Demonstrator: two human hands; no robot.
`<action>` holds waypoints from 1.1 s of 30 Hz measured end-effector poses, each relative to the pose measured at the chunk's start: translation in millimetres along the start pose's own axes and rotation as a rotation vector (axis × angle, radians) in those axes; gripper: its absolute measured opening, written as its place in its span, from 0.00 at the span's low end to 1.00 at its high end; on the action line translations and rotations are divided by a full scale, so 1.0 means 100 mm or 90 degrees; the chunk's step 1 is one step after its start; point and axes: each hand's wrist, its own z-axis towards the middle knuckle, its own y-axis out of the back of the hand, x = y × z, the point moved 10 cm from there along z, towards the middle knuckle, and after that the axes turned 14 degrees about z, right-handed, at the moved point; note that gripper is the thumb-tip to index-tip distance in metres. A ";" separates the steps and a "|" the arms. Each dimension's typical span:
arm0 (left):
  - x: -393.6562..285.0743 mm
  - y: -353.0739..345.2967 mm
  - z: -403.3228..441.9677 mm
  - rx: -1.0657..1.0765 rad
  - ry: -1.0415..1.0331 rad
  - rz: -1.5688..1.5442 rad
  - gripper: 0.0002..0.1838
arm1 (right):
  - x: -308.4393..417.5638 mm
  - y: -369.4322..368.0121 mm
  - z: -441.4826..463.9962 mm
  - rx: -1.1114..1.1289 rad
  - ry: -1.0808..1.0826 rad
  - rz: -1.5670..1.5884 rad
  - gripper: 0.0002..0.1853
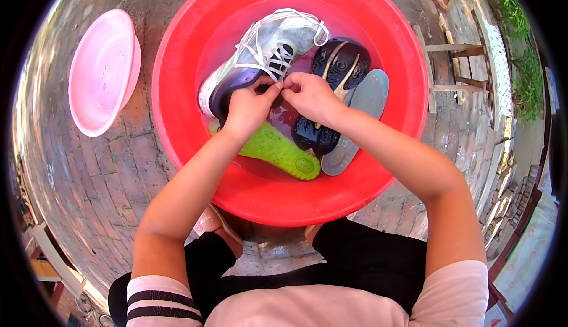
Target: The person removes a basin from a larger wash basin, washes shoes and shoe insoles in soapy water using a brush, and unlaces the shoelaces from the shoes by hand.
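A white and grey sneaker (284, 34) with a dark collar lies in a red basin (408, 67) of cloudy water. Its white shoelace (257, 67) hangs loose over the upper, partly threaded. My left hand (253, 103) is over the shoe's opening, thumb and finger pinched on the lace. Right beside it, my right hand (310, 96) pinches at the same spot, the fingertips of both nearly touching. The exact bit of lace between the fingers is mostly hidden. Under my hands lie a bright green insole (281, 152) and a black shoe sole (313, 135).
At the basin's right side rests a grey insole (368, 93). A pink basin (97, 73) stands on the brick ground (112, 173) to the left. Wooden stool-like frames (458, 67) and green plants (526, 61) are on the right. My knees are against the basin's near side.
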 end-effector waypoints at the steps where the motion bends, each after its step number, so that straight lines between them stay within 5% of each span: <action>1: 0.00 0.03 -0.01 -0.009 0.020 0.009 0.12 | 0.02 0.00 0.00 -0.007 0.036 0.006 0.13; 10: 0.12 0.02 0.01 -0.001 0.048 -0.016 0.12 | 0.02 -0.02 0.03 -0.015 -0.072 -0.053 0.13; 16: 0.25 -0.08 -0.01 0.019 0.119 -0.206 0.10 | -0.24 -0.07 0.04 0.000 -0.147 0.178 0.12; 27: 0.20 -0.06 -0.04 0.020 0.116 -0.116 0.16 | -0.29 -0.01 0.03 -0.025 -0.197 0.191 0.10; 30: 0.21 -0.16 -0.05 0.091 0.170 -0.352 0.16 | -0.35 0.04 0.04 -0.031 -0.225 0.183 0.10; 33: 0.23 -0.10 0.03 0.009 0.067 -0.201 0.17 | -0.21 0.12 0.06 -0.020 -0.154 0.098 0.10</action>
